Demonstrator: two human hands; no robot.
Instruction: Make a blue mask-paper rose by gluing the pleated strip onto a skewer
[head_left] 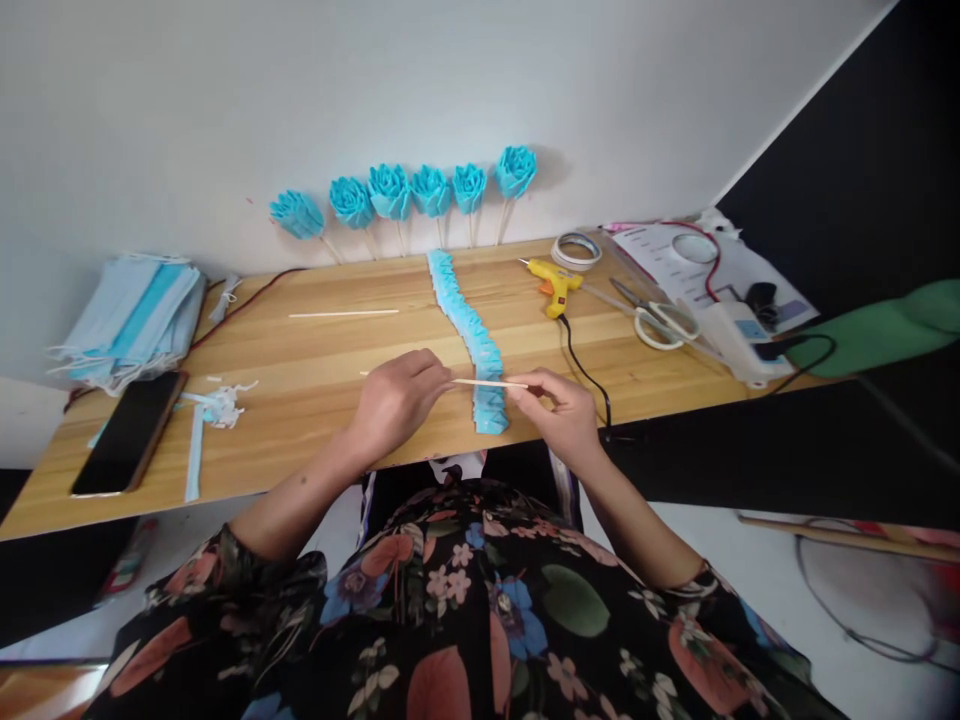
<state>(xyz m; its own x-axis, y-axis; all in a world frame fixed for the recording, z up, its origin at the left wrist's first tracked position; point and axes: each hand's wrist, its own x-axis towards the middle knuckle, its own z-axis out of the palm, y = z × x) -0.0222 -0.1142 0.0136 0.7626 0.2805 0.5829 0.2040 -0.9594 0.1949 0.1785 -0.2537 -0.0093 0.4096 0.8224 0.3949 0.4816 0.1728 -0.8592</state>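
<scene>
A thin wooden stick (487,383) lies nearly level between my two hands. My left hand (397,402) is closed round it, and its far end pokes out past the knuckles on the left. The fingertips of my right hand (559,408) pinch the stick's right end. Just beneath it, a ruffled light-blue strip (466,325) runs in a curve over the desk from the back toward the front edge. Another thin stick (345,314) rests on the wood behind my left hand.
Several blue flowers on sticks (390,192) lean against the wall. To the left lie stacked face masks (135,312), a phone (129,435) and scraps (217,405). To the right are a yellow glue gun (556,284), tape (576,251), scissors (660,322) and a power strip (742,340).
</scene>
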